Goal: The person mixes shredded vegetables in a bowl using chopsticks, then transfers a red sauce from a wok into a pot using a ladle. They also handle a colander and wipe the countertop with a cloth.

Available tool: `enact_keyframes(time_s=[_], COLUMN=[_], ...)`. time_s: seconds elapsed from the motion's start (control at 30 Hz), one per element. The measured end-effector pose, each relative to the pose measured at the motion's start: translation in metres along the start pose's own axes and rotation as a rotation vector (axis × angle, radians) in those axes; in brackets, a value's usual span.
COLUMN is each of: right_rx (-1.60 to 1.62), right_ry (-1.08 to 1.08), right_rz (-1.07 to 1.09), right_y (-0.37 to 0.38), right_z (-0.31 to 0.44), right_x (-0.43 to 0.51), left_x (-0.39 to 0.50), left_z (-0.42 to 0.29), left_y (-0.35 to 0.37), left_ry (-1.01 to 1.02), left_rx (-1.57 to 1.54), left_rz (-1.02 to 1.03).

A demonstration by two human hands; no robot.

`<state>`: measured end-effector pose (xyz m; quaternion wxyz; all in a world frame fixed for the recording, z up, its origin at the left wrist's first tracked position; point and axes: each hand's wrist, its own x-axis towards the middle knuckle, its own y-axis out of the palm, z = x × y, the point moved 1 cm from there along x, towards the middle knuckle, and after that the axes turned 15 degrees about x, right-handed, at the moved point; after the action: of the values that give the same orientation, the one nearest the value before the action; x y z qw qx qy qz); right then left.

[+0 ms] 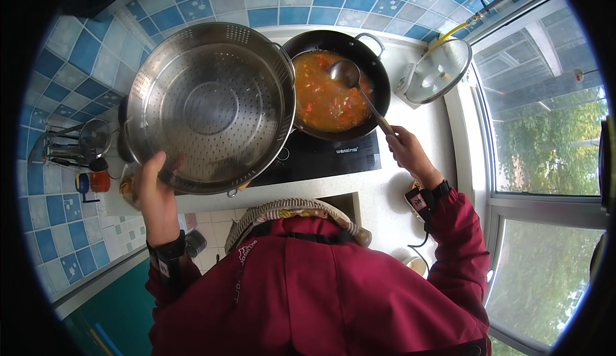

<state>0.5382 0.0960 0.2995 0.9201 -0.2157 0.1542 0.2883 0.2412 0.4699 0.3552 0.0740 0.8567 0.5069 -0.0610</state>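
My left hand (158, 202) grips the near left rim of a large perforated stainless-steel steamer pan (211, 108), thumb on top and the other fingers hidden beneath. The pan is held up to the left of a black wok (382, 82) and overlaps its left edge in the view. My right hand (409, 151) holds the wooden handle of a metal ladle (344, 73). The ladle's bowl rests at the surface of an orange-red soup (327, 110) with red pieces, probably tomato, inside the wok.
Under the wok lies a black cooktop (332, 158) on a white counter. A glass lid (440, 74) leans at the back right, near a yellow hose (447, 33). A utensil rack (67, 144) and jars with red (100, 182) and blue parts are at the left wall. A window is at the right.
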Motion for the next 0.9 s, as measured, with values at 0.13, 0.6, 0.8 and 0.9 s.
enact_keyframes(time_s=[0.13, 0.6, 0.8, 0.9], right_rx=[0.094, -0.516, -0.562, -0.573], right_ry=[0.138, -0.504, -0.46, -0.444], right_rz=[0.048, -0.246, -0.189, -0.181], right_y=[0.008, 0.011, 0.019, 0.017], right_z=[0.017, -0.05, -0.073, -0.073], right_x=[0.001, -0.014, -0.015, -0.007], left_x=[0.005, 0.004, -0.016, -0.021], left_z=[-0.002, 0.007, 0.01, 0.007], left_y=[0.007, 0.0, -0.018, -0.042], left_ry=[0.026, -0.031, -0.088, -0.096], left_rx=[-0.002, -0.099, -0.258, -0.295], left_rz=[0.008, 0.131, 0.148, 0.051])
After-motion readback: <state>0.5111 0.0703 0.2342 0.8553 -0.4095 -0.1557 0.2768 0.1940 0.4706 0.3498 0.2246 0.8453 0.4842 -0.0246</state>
